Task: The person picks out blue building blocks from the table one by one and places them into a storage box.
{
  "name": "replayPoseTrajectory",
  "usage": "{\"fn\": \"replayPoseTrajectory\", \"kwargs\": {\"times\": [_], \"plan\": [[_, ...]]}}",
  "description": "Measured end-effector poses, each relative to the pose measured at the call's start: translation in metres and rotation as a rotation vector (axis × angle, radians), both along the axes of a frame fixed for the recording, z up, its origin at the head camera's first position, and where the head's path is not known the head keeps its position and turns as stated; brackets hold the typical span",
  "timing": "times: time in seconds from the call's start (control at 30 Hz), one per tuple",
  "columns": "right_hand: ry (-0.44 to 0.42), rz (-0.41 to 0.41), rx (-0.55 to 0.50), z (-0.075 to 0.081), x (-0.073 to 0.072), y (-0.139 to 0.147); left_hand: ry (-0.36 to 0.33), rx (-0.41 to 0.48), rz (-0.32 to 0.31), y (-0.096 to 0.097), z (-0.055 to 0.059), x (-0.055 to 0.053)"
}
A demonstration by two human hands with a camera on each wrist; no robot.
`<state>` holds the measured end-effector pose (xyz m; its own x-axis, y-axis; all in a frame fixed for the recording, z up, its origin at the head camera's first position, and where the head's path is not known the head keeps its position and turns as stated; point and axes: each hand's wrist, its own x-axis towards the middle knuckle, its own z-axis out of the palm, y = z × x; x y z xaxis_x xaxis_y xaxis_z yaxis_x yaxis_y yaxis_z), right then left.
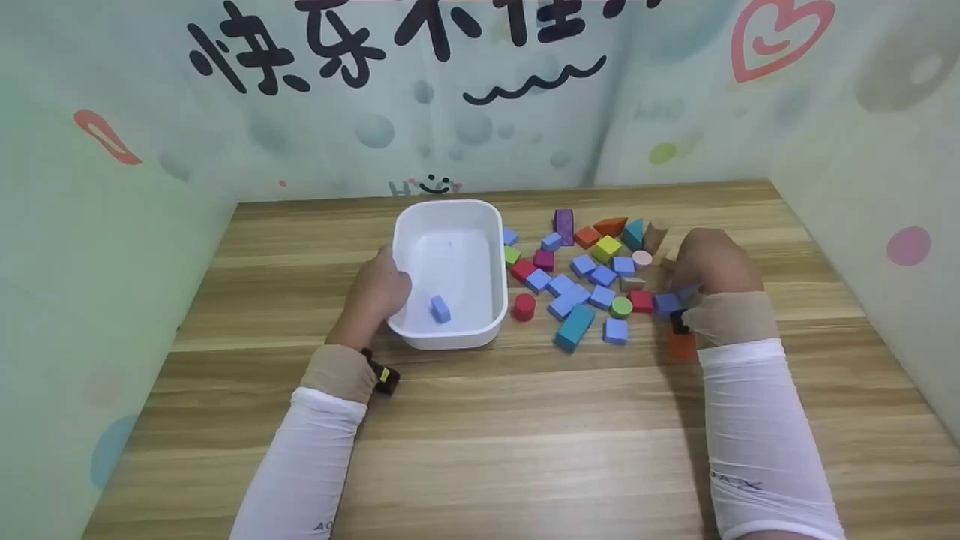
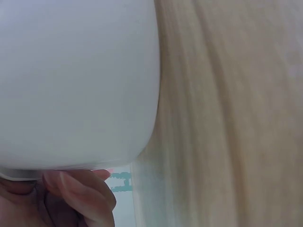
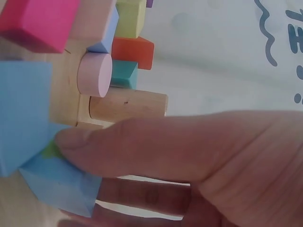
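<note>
One blue block (image 3: pixel 61 187) is being pinched between thumb and fingers of the right hand (image 1: pixel 716 262), while the left hand (image 1: pixel 377 289) is gripping the white box (image 1: pixel 451 340) by its rim.

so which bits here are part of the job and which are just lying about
Part of the job, it seems:
white tub, held by the left grip
lone blue block inside it
blue block at the right grip
perhaps the loose blue cubes too

Apparently just lying about:
red cylinder
teal block
purple block
yellow block
green cylinder
</note>
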<state>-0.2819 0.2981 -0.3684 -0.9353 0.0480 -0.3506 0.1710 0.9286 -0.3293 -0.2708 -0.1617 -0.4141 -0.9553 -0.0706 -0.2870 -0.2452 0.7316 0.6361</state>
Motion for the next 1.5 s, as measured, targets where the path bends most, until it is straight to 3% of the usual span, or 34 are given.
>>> {"fn": "replayPoseTrajectory", "kwargs": {"times": [0.43,0.77,1.07,1.5], "plan": [[-0.005,-0.004,0.008,0.005,0.001,0.0,0.035,-0.025,-0.009,0.0,-0.002,0.001],[0.159,0.095,0.029,0.012,0.0,0.001,0.031,-0.019,-0.004,0.0,-0.001,0.002],[0.201,0.043,-0.101,0.028,0.01,-0.017,0.01,0.008,0.011,0.001,0.0,0.002],[0.28,0.063,-0.108,0.037,0.016,-0.044,0.039,-0.008,0.0,0.0,-0.002,0.003]]}}
